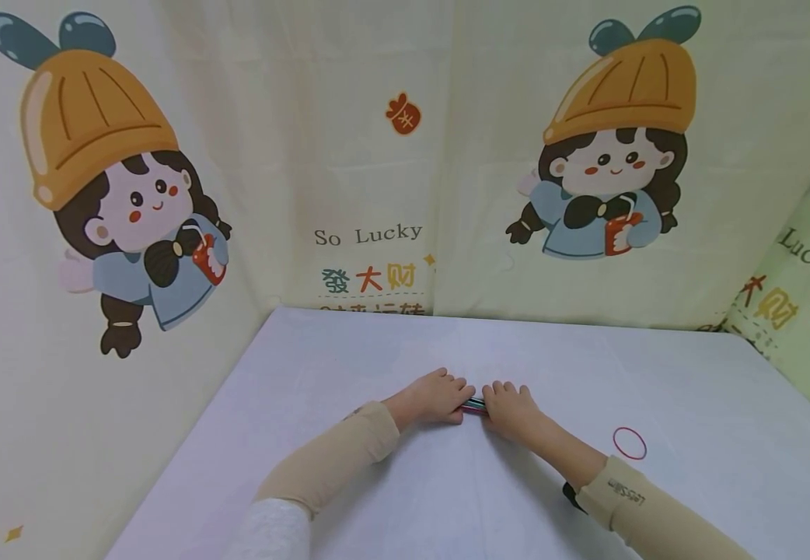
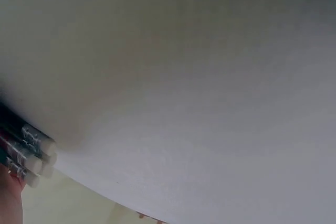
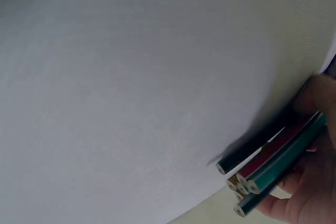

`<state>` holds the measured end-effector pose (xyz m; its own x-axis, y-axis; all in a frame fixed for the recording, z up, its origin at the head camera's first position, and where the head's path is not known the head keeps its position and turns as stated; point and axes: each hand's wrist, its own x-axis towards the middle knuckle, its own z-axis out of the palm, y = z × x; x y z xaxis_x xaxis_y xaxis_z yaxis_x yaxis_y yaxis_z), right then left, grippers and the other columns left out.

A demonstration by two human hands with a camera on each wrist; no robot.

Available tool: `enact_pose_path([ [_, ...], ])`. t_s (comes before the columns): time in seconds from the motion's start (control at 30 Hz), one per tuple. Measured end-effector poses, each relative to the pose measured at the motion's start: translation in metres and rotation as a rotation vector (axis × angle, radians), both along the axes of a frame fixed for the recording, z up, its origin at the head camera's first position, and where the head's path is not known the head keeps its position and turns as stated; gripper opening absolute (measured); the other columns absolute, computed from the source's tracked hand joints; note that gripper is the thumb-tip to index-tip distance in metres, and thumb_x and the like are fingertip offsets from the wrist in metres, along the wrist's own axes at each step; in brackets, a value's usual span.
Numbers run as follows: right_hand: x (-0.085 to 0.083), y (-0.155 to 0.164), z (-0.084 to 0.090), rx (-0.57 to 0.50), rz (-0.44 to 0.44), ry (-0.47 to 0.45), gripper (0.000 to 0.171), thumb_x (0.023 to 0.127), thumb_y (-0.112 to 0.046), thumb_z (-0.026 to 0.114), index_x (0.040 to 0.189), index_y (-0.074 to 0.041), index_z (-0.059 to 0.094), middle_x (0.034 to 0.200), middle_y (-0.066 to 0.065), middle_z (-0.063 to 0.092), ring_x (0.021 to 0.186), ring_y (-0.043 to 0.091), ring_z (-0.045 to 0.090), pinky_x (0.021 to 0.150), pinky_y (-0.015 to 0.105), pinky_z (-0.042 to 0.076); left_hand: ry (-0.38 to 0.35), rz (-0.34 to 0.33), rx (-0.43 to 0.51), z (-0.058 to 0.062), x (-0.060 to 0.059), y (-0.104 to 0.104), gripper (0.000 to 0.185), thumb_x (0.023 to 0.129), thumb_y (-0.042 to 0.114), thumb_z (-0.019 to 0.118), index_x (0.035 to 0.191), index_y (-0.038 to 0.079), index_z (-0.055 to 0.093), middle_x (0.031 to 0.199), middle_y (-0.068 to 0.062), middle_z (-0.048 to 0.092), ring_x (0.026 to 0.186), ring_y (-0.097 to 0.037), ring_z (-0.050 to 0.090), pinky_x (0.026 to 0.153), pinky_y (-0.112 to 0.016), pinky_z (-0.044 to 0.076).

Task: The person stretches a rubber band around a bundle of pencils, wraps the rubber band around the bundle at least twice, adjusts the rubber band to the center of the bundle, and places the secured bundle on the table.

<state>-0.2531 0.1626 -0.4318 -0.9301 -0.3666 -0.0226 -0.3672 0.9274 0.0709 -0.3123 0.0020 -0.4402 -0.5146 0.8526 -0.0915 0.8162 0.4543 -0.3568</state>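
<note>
Presently, two hands are seen meeting near the middle of the white table, both laid over one bundle of pencils. The left hand is closed around the bundle's left end, fingers curled over it and knuckles up. The right hand is closed around the right end in the same manner, its fingertips almost touching those of the left. Only a short stretch of the bundle is visible between the two hands in the head view.

From the right wrist view, roughly six pencil ends are counted: one black, one red, at least two green, the rest too crowded to tell apart. The ends are flat and unsharpened, and the bundle is held just above or against the table surface; which of the two cannot be told. From the left wrist view, four white-capped ends are counted at the 8 o'clock corner of the frame, with part of a fingertip below them.

One red rubber band is noted lying flat on the table at about 4 o'clock from the right hand, apart from it. Two beige sleeves are worn over the forearms. Printed cloth walls are set around the table on three sides, with two cartoon figures in orange hats counted on them.
</note>
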Motion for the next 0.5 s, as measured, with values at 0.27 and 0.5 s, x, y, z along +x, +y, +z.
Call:
enact_pose_path([
  [0.27, 0.005, 0.001, -0.001, 0.017, 0.029, 0.047, 0.017, 0.085, -0.008, 0.057, 0.097, 0.002, 0.048, 0.085, 0.013, 0.046, 0.082, 0.03, 0.048, 0.071, 0.05, 0.043, 0.026, 0.037, -0.011, 0.002, 0.01, 0.002, 0.03, 0.088, 0.037, 0.051, 0.111, 0.018, 0.051, 0.096, 0.005, 0.059, 0.085, -0.011, 0.06, 0.082, -0.028, 0.04],
  [0.5, 0.01, 0.003, 0.001, 0.016, 0.042, 0.096, 0.013, 0.087, -0.006, 0.054, 0.092, 0.003, 0.045, 0.079, 0.012, 0.041, 0.074, 0.027, 0.044, 0.065, 0.046, 0.044, 0.248, 0.029, -0.028, 0.003, 0.021, 0.003, 0.031, 0.089, 0.043, 0.05, 0.11, 0.019, 0.049, 0.089, 0.007, 0.059, 0.074, -0.009, 0.058, 0.075, -0.025, 0.039],
])
